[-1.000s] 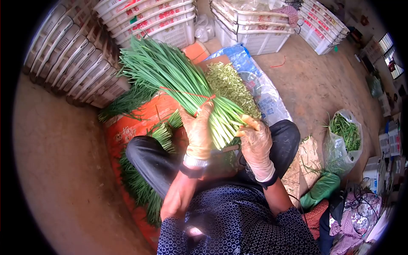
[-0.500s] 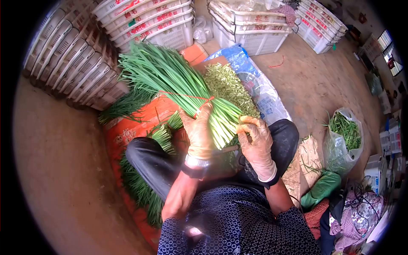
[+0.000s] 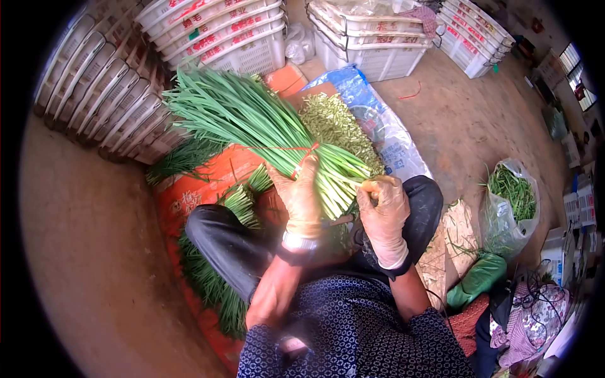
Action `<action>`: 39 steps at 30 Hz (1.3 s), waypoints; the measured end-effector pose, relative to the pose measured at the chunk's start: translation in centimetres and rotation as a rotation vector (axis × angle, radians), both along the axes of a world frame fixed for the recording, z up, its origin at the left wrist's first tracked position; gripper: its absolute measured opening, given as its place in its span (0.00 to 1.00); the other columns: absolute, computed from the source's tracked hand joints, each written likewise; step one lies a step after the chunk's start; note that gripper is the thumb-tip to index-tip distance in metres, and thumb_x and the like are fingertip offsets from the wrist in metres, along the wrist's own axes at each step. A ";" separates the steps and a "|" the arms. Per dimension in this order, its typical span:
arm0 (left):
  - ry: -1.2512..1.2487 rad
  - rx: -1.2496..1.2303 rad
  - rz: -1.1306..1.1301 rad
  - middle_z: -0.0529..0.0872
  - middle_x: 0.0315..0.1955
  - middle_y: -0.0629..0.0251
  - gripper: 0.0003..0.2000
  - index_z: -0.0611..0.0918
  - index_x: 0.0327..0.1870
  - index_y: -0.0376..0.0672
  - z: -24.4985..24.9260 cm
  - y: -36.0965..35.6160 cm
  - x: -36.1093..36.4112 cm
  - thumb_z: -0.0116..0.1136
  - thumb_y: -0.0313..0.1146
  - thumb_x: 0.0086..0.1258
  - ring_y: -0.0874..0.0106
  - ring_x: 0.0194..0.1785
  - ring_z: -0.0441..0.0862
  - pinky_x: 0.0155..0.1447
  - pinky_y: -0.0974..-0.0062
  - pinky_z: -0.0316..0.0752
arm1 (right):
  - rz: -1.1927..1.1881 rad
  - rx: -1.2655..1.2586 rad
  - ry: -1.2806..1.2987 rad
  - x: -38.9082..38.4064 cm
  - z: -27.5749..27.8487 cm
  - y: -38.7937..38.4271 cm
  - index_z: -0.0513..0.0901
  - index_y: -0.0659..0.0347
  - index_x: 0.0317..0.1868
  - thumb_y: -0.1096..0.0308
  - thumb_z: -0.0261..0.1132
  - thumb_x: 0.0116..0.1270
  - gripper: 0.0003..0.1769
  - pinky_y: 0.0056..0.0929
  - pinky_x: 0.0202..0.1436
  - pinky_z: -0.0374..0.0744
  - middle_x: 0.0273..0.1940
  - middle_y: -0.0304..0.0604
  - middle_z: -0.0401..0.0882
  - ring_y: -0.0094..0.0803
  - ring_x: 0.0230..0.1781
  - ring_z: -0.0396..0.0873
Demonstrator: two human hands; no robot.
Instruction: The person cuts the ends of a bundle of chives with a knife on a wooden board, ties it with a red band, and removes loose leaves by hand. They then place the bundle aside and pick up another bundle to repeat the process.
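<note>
A large bunch of garlic chives (image 3: 246, 116), bound with a thin red tie (image 3: 312, 148), lies slanted across my lap. The leaves point up and left, and the pale stalk ends point down and right. My left hand (image 3: 299, 195), in a thin glove, is closed under the bunch just below the tie. At the lower right end my gloved right hand (image 3: 386, 211) is curled in a pinch on a pale chive stalk (image 3: 348, 181). A short rod-like handle (image 3: 340, 220) shows below the stalk ends, the rest of it hidden.
More bundled chives (image 3: 239, 205) lie on an orange sheet (image 3: 183, 195) by my left knee. Cut stalk pieces (image 3: 331, 120) are heaped beyond the bunch on a blue-white sack (image 3: 403, 148). Stacked crates (image 3: 217, 31) stand behind; a clear bag of greens (image 3: 510, 201) is at right.
The bunch has tilted a little, its leaves swinging left and down. My right hand has closed more tightly and turned, drawing slightly right at the stalk ends.
</note>
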State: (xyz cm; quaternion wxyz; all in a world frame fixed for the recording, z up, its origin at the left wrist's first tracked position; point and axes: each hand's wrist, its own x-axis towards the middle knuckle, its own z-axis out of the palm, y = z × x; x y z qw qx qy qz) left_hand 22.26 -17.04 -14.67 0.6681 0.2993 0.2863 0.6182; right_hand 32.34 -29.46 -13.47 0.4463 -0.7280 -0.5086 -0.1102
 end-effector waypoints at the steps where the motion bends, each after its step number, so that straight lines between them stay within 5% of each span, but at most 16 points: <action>1: -0.018 -0.008 -0.007 0.77 0.66 0.60 0.42 0.60 0.83 0.41 -0.1 -0.2 0.1 0.68 0.16 0.69 0.69 0.63 0.78 0.71 0.67 0.76 | -0.008 0.024 -0.158 0.2 0.0 -0.1 0.84 0.51 0.45 0.72 0.78 0.60 0.15 0.45 0.49 0.81 0.43 0.39 0.82 0.43 0.42 0.84; 4: -0.026 -0.018 -0.016 0.77 0.66 0.60 0.42 0.60 0.83 0.40 0.1 -0.4 0.3 0.68 0.16 0.69 0.69 0.62 0.79 0.70 0.67 0.77 | -0.006 0.012 -0.278 0.4 -1.1 -0.2 0.84 0.50 0.45 0.73 0.77 0.59 0.16 0.46 0.49 0.81 0.43 0.39 0.82 0.44 0.42 0.83; 8: -0.008 -0.043 -0.007 0.79 0.64 0.60 0.41 0.60 0.83 0.40 0.5 -0.6 0.5 0.67 0.16 0.69 0.69 0.60 0.80 0.69 0.67 0.78 | 0.036 0.054 0.145 0.7 -0.2 0.0 0.83 0.50 0.48 0.76 0.79 0.58 0.20 0.39 0.46 0.82 0.44 0.38 0.81 0.37 0.38 0.82; 12: -0.025 -0.037 -0.017 0.79 0.63 0.59 0.41 0.60 0.83 0.40 -0.2 0.0 0.5 0.67 0.16 0.69 0.70 0.59 0.81 0.67 0.68 0.79 | 0.038 0.022 0.127 1.0 0.2 -0.2 0.84 0.52 0.58 0.77 0.80 0.57 0.28 0.36 0.47 0.82 0.45 0.40 0.82 0.34 0.37 0.81; 15: -0.022 -0.021 -0.008 0.79 0.64 0.59 0.41 0.61 0.82 0.40 -0.5 0.3 0.5 0.67 0.15 0.69 0.69 0.60 0.80 0.67 0.68 0.79 | -0.001 -0.017 0.364 0.7 1.4 0.2 0.83 0.50 0.66 0.75 0.80 0.58 0.34 0.38 0.51 0.82 0.47 0.39 0.82 0.37 0.40 0.81; 18: -0.042 -0.059 -0.004 0.78 0.65 0.59 0.41 0.61 0.83 0.40 -0.3 0.2 0.6 0.67 0.15 0.69 0.69 0.61 0.80 0.68 0.68 0.78 | 0.107 -0.042 0.088 1.5 1.1 -0.1 0.83 0.47 0.68 0.72 0.78 0.60 0.33 0.40 0.53 0.81 0.49 0.37 0.82 0.39 0.44 0.82; 21: -0.026 -0.017 0.008 0.77 0.66 0.59 0.42 0.60 0.83 0.41 -1.4 0.9 0.6 0.67 0.15 0.69 0.68 0.62 0.80 0.69 0.67 0.78 | 0.241 -0.076 -0.271 1.6 1.3 -1.4 0.89 0.47 0.60 0.75 0.74 0.62 0.25 0.37 0.53 0.83 0.50 0.39 0.84 0.41 0.45 0.83; 33: 0.033 -0.003 0.041 0.75 0.69 0.59 0.44 0.58 0.84 0.38 -1.3 0.3 0.9 0.67 0.15 0.68 0.69 0.65 0.77 0.72 0.68 0.74 | 0.116 -0.123 0.128 -0.1 -0.6 -1.0 0.89 0.52 0.54 0.71 0.71 0.72 0.12 0.41 0.49 0.85 0.45 0.45 0.87 0.46 0.43 0.87; 36: 0.063 0.045 0.116 0.84 0.59 0.60 0.31 0.69 0.75 0.39 -1.5 0.0 1.4 0.67 0.16 0.72 0.68 0.55 0.85 0.64 0.67 0.83 | 0.081 -0.132 0.208 -0.4 -0.7 -0.7 0.89 0.52 0.53 0.68 0.74 0.70 0.12 0.41 0.48 0.85 0.45 0.43 0.89 0.46 0.44 0.88; 39: 0.121 0.078 0.139 0.82 0.62 0.60 0.34 0.68 0.77 0.40 -2.1 -0.5 1.4 0.68 0.16 0.71 0.69 0.57 0.84 0.65 0.67 0.82 | 0.056 -0.115 0.178 -0.4 -1.4 0.0 0.88 0.52 0.51 0.66 0.76 0.69 0.12 0.41 0.45 0.85 0.44 0.42 0.90 0.46 0.41 0.89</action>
